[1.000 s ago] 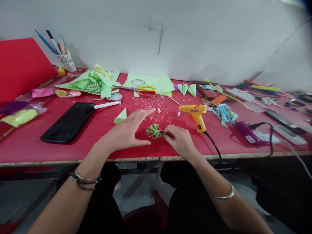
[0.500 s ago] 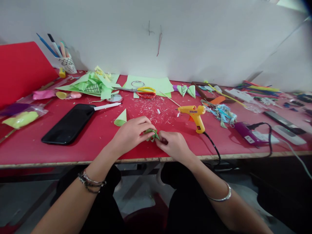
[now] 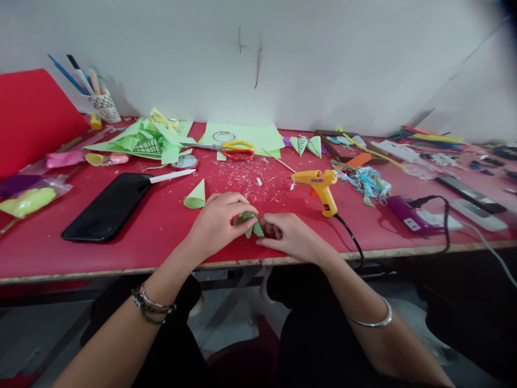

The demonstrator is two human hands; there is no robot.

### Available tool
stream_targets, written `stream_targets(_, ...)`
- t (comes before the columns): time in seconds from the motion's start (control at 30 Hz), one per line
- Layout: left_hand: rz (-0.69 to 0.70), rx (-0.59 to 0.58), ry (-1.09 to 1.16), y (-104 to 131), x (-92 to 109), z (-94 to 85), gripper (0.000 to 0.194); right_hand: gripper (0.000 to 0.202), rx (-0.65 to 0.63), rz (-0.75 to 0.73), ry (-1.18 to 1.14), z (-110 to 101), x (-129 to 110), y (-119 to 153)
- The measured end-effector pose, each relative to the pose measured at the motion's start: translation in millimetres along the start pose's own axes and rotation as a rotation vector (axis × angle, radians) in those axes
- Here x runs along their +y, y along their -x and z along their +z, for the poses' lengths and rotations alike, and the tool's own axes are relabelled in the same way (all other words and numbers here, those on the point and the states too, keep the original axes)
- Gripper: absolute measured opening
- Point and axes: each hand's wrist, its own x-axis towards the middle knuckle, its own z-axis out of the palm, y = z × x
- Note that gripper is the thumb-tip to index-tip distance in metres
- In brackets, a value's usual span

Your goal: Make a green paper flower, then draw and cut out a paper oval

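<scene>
My left hand [image 3: 222, 220] is closed on a small folded piece of green paper [image 3: 253, 227], pinched between thumb and fingertips just above the table. Close against the right side of that paper is my right hand [image 3: 291, 235], its fingers curled and its thumb apart from them, with nothing visible between. A pale green paper cone [image 3: 196, 195] stands on the red table behind my left wrist. To the right lies a yellow glue gun [image 3: 319, 186] with a black cord. The inner folds of the held paper are partly hidden by my left fingers.
A black phone [image 3: 109, 207] and a white pen [image 3: 173, 175] lie at left. Behind are green paper scraps [image 3: 149, 141], scissors [image 3: 238, 150] and green cones [image 3: 301, 145]. A purple box with a cable [image 3: 412, 215] sits at right; the table edge [image 3: 226, 264] runs in front.
My right thumb and fingers have parted and come slightly away from the green paper, which now shows flatter folds. My left hand keeps its hold. The view has shifted slightly.
</scene>
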Motion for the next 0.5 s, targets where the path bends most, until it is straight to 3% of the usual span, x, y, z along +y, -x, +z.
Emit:
stream_targets(0.27,-0.012,-0.023,0.127,0.4,-1.4,-3.6,0.013,0.006,0.11,0.054,0.057,0.3,11.1,1.0)
stream_targets(0.5,-0.044,-0.027,0.141,-0.9,-0.1,-2.5,0.015,0.017,0.136,0.066,0.125,2.8,5.0,1.1)
